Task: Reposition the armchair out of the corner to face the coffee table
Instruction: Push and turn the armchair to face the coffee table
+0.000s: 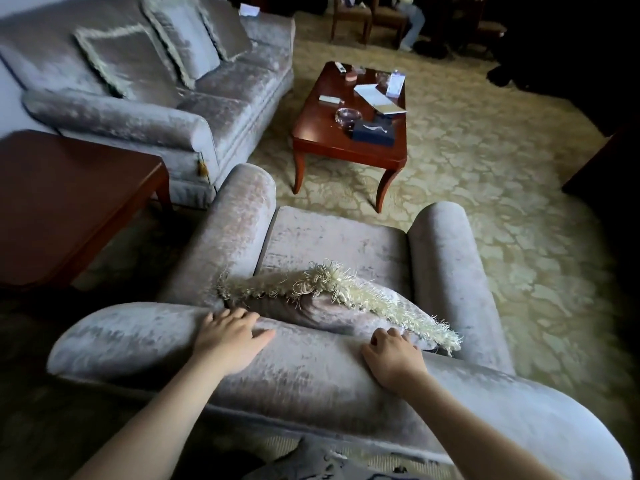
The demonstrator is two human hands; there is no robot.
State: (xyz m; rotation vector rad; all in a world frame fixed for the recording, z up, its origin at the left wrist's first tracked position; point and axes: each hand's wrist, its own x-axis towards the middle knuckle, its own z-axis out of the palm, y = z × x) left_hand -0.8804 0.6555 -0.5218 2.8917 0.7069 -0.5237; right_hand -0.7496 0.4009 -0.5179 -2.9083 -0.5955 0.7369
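A grey velvet armchair (332, 244) stands right below me, seen from behind its backrest. Its seat points toward the red-brown wooden coffee table (322, 133) a short way ahead. A fringed grey cushion (332, 306) leans against the inside of the backrest. My left hand (232, 337) lies on the top of the backrest left of centre, fingers curled over its front edge. My right hand (393, 358) grips the same top edge further right, its fingertips touching the cushion.
A matching grey sofa (207, 98) with several cushions stands at the left. A dark wooden side table (69, 195) sits between sofa and armchair. The coffee table carries papers, a glass ashtray and a tissue box. Patterned carpet (502, 202) spreads to the right. Chairs and a seated person are far back.
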